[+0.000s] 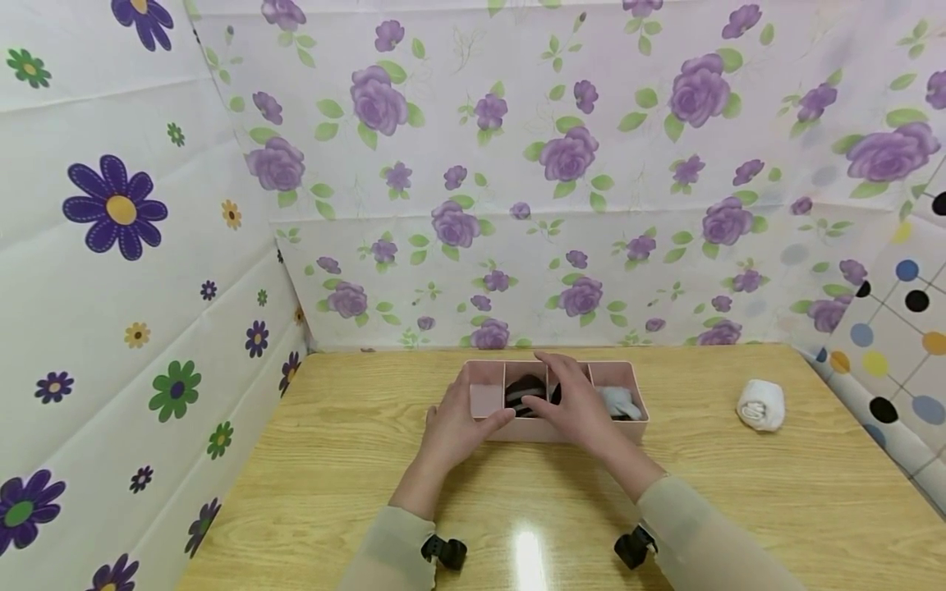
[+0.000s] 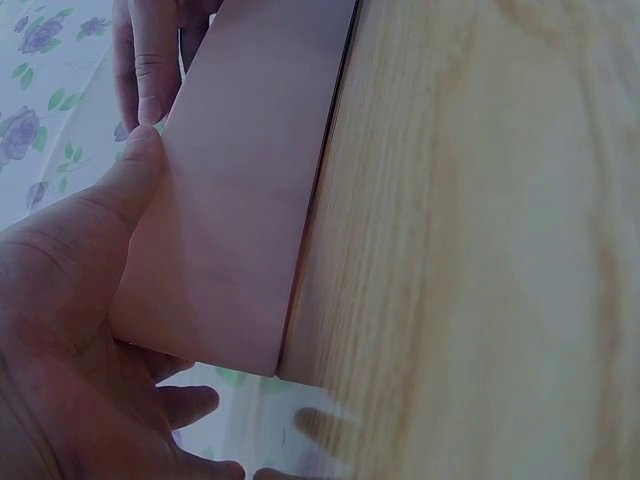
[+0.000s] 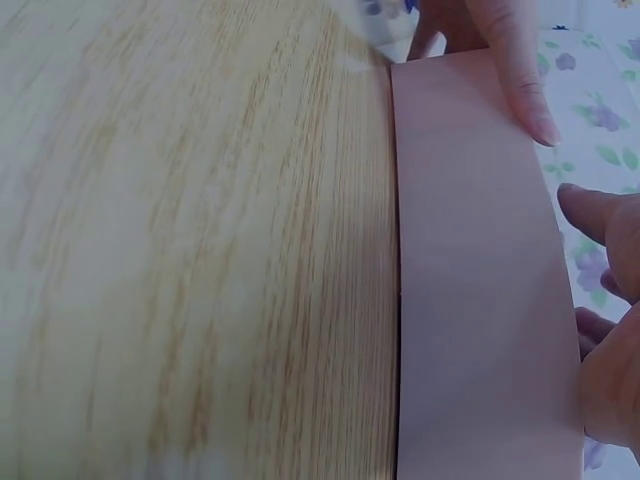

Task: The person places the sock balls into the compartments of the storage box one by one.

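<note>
A pink box [image 1: 510,430] with several compartments in a row stands near the table's back edge. At its left end rests my left hand [image 1: 453,425], the thumb along the front rim and the fingers spread beyond the end wall [image 2: 210,290]. Over the middle compartments is my right hand [image 1: 578,406], thumb and index finger apart. Below that thumb, dark striped rolled socks [image 1: 523,394] fill the second compartment. A dark item in the third is mostly hidden by the right hand. The rightmost compartment has a light grey-blue cloth item [image 1: 619,402]; the leftmost shows bare floor.
A white rolled cloth [image 1: 761,405] lies on the wooden table [image 1: 709,492], well to the right of the box. Flower-printed sheeting [image 1: 517,271] rises right behind the table, with more sheeting along the left and right sides.
</note>
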`<state>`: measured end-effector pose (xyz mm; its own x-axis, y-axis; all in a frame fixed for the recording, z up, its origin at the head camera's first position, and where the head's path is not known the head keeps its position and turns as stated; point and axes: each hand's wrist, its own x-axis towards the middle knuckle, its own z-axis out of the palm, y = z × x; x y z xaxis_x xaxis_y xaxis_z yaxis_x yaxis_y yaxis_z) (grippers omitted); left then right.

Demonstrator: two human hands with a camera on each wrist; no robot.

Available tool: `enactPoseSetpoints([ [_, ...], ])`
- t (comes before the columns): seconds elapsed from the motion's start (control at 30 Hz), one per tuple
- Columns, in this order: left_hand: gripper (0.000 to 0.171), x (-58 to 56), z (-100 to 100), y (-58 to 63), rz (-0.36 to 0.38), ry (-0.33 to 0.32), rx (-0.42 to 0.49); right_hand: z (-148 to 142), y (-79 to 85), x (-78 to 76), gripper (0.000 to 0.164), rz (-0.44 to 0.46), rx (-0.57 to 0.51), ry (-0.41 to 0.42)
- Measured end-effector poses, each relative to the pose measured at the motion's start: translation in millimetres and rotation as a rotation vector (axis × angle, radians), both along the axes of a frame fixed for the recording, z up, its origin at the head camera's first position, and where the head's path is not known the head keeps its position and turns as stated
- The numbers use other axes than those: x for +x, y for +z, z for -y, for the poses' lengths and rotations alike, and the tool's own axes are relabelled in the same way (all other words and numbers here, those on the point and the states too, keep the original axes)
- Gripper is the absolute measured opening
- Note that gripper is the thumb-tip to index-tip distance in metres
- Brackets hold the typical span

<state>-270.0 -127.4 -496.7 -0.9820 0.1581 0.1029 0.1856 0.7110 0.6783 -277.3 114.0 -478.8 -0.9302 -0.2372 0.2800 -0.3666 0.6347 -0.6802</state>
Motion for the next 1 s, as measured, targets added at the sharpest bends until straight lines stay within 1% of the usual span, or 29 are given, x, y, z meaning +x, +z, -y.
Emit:
enactPoseSetpoints([
  [0.17,0.122,-0.8,0.0,-1.5,-0.006,0.002,0.000,-2.5,4.5,3.4,0.077,0.003,-0.020,-0.010],
  [0.37,0.123,-1.4,-0.2,-2.0,-0.003,0.007,0.008,-11.6,10.4,11.2,0.079,-0.029,0.002,-0.032],
  [0.73,0.121,0.8,-2.0,1.7,0.000,0.018,0.017,-48.5,15.5,22.7,0.078,-0.130,0.020,-0.046],
  [1.0,0.120,1.0,-1.6,1.5,0.004,0.014,0.024,-75.7,18.0,32.6,0.078,-0.133,0.021,-0.064],
])
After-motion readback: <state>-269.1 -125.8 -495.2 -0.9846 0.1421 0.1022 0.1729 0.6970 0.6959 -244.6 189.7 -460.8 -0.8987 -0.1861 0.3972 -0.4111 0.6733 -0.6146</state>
